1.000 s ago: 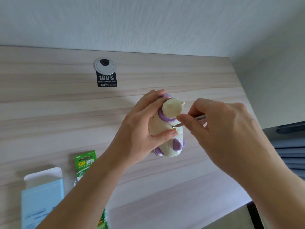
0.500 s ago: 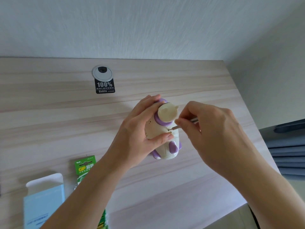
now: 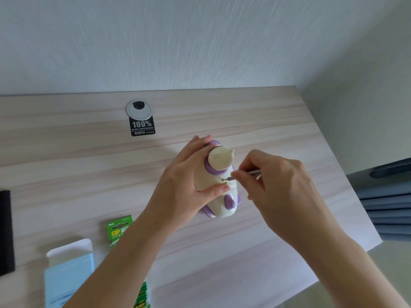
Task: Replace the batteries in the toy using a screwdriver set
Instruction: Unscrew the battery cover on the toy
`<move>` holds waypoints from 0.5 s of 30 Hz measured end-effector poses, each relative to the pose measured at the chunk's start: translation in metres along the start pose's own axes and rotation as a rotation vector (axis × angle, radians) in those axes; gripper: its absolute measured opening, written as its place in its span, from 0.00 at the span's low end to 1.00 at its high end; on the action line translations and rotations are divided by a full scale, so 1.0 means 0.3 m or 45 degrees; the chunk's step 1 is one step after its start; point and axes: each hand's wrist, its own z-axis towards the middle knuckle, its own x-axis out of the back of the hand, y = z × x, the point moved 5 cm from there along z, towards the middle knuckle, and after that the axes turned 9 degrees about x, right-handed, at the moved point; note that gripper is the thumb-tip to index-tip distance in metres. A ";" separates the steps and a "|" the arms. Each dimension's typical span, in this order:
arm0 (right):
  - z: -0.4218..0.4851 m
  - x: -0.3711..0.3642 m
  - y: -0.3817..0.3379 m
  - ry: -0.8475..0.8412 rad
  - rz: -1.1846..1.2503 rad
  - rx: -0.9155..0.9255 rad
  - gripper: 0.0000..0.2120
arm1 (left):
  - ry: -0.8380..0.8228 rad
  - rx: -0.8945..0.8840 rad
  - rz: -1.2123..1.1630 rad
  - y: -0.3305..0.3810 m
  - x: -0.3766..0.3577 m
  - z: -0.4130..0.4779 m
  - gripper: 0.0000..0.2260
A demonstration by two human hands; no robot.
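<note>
Since half a second before, the toy and both hands had kept their pose while the view tipped down, bringing a black strip in at nine o'clock.

The desk carried everything. The left hand was wrapped around the cream-and-purple toy, at the centre of the desk, thumb pressed across its front. The right hand, at three o'clock of the toy, had its fingertips pinched shut on a thin screwdriver, whose tip met a small screw on the body.

The tip could probably have slipped out and scored the plastic or jabbed the left thumb just beside it, if pressed off-axis. A loosened screw might have dropped and rolled off the desk.

The screw head was too small to read. The green battery pack at seven o'clock was partly covered by the left forearm; the blue box was cut off by the frame.
</note>
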 end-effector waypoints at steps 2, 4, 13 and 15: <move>0.000 -0.006 -0.001 -0.008 0.037 0.067 0.05 | 0.007 0.010 0.007 0.004 0.000 -0.002 0.31; -0.007 -0.006 0.001 -0.005 0.059 0.112 0.05 | 0.012 0.034 0.015 0.008 0.002 -0.004 0.31; -0.059 -0.019 0.077 0.070 0.230 -0.070 0.03 | 0.023 0.196 0.152 0.074 0.006 -0.032 0.34; -0.060 -0.030 0.097 0.085 0.309 -0.096 0.02 | 0.093 0.229 0.115 0.090 0.009 -0.059 0.34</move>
